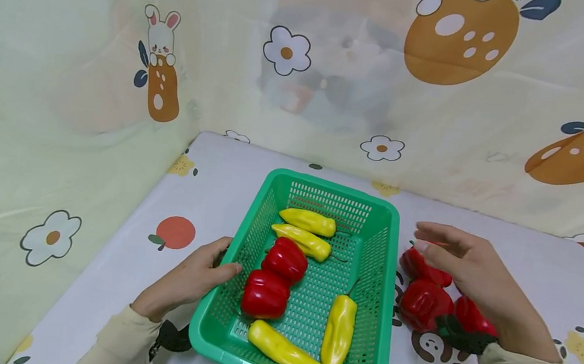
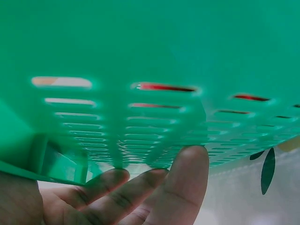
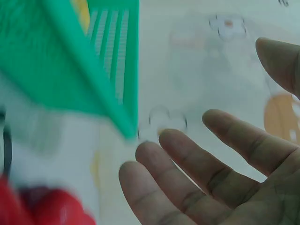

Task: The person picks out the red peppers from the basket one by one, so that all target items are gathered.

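Observation:
A green plastic basket (image 1: 389,265) with slotted walls stands in the middle of the head view. Inside it lie two red bell peppers (image 1: 266,294) and several long yellow peppers (image 1: 338,334). My left hand (image 1: 193,282) grips the basket's left rim, thumb on top; in the left wrist view its fingers (image 2: 180,187) lie against the outer slotted wall. To the right of the basket my right hand (image 1: 468,268) hovers beside and above a group of red bell peppers (image 1: 425,305). Its fingers (image 3: 187,154) are extended and spread, holding nothing, and partly cover the group in the head view.
A white patterned cloth (image 1: 227,180) covers the table. Behind and to the left hangs a pale printed curtain (image 1: 217,77), close to the table's edges. Dark straps show at both wrists.

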Demonstrator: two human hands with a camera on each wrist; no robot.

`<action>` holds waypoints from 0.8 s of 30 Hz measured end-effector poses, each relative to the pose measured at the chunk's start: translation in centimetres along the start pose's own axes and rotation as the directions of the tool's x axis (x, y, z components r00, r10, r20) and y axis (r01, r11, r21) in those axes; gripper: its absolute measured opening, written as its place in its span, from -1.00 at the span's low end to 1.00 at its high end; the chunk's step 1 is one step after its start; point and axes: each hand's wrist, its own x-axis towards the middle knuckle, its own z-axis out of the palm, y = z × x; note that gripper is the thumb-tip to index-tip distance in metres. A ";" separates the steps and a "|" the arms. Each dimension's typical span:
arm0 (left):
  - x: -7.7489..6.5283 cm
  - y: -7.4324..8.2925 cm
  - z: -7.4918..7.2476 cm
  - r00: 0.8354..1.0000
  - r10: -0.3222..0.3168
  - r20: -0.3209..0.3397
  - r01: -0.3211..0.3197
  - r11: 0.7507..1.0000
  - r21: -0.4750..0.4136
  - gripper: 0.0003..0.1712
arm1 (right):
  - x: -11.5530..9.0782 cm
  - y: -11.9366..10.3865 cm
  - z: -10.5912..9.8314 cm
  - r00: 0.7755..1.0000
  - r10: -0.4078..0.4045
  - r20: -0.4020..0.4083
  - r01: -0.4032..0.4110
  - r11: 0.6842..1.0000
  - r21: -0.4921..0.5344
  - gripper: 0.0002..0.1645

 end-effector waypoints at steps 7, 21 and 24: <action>0.3 0.1 0.1 1.000 -0.002 -0.001 0.002 1.000 0.003 -0.42 | 3.1 -3.8 4.0 0.992 -0.062 0.112 0.048 0.991 0.128 -0.25; 0.1 0.2 0.2 1.000 -0.027 -0.004 0.027 0.999 -0.021 -0.41 | 8.9 -6.1 10.5 0.942 -0.031 0.333 -0.023 0.988 0.156 -0.24; 0.0 0.2 0.2 1.000 -0.031 -0.005 0.031 0.999 -0.025 -0.41 | 9.5 -6.0 11.5 0.926 -0.027 0.376 -0.040 0.985 0.170 -0.25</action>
